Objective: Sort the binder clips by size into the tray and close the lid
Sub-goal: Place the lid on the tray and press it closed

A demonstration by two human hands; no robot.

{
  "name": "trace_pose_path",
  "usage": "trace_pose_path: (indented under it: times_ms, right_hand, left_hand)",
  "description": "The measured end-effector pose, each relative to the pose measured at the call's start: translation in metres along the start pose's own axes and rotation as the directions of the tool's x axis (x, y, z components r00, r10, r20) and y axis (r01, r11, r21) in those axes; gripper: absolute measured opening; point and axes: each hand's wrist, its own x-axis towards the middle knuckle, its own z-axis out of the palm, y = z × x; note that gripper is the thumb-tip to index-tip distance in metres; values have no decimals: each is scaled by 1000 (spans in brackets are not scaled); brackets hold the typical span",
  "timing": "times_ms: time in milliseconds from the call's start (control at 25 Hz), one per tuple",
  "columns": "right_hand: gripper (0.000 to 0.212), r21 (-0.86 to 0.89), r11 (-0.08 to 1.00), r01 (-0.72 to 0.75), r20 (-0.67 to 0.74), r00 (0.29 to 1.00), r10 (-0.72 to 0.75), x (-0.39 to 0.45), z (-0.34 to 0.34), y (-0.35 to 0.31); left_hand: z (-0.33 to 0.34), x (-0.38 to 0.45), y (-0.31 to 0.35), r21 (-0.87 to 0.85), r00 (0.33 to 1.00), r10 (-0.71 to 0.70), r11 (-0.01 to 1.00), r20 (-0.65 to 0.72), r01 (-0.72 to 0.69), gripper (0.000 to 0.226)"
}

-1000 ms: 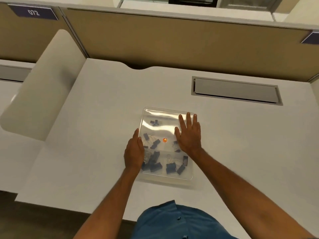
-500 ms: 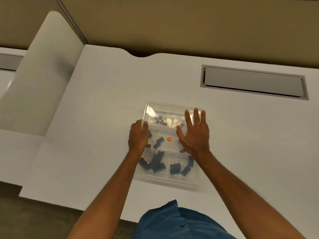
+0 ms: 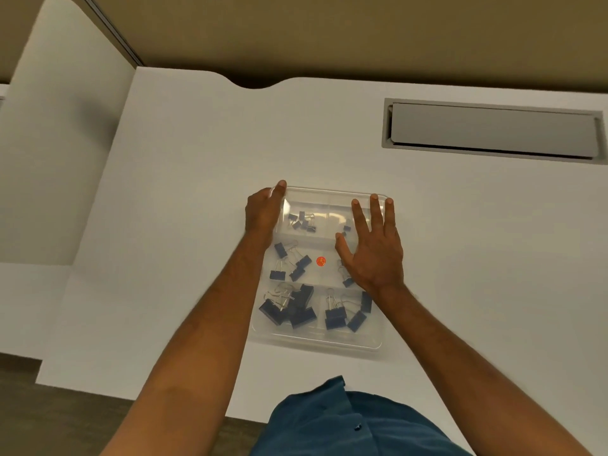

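The binder clips (image 3: 297, 307) are seen lying sorted in the compartments of a clear plastic tray (image 3: 316, 340) near the front edge of the white desk (image 3: 184, 166): the smallest in the far row, middling ones in the middle row, the largest in the near row. A transparent lid (image 3: 329, 200) appears to be laid over the tray, so the closing step is judged to be in hand. The right hand (image 3: 373, 250) is spread flat, fingers straight, and pressed on the lid's right half, with nothing held. The left hand (image 3: 265, 210) is set at the tray's far-left corner, its fingers curled over the edge there; how firmly the edge is gripped cannot be told. The tray's long axis runs away from the person, directly beneath and between both hands, so only downward pressure along the rim is thought to be needed. A small orange dot (image 3: 320, 261) is seen at the centre.
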Motion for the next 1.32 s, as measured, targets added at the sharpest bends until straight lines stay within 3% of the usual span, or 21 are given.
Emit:
trace_pose_path:
  times_ms: [320,560,720,840,960,1120,1320]
  right_hand:
    - [75,-55,996,69,63,996,-65,-10,-9,-2]
    - [76,-31,980,195,116,975,-190,-123,-9,-2]
    - [76,-25,981,195,105,976,-191,-132,-10,-3]
    - [77,-29,981,191,92,978,-188,-134,-9,-3]
    - [77,-22,982,187,82,979,-184,-134,-9,-4]
    - [77,-40,984,174,96,981,-169,-134,-10,-6]
    - [77,-64,987,149,101,985,-142,-135,-7,-6]
  left_hand:
    - [-1,-7,2,131,998,65,990,-24,-61,56]
    - [-1,-14,6,207,991,121,972,-51,-108,52]
    - [-7,-29,6,326,978,209,926,-28,-189,52]
    - [-16,-63,-16,405,975,222,889,28,-214,56]
    - [-28,-119,-60,458,983,179,877,-31,-145,61]
    - [-42,-179,-99,467,967,231,870,-105,-157,52]
    - [-42,-174,-111,295,944,274,931,-181,-214,42]
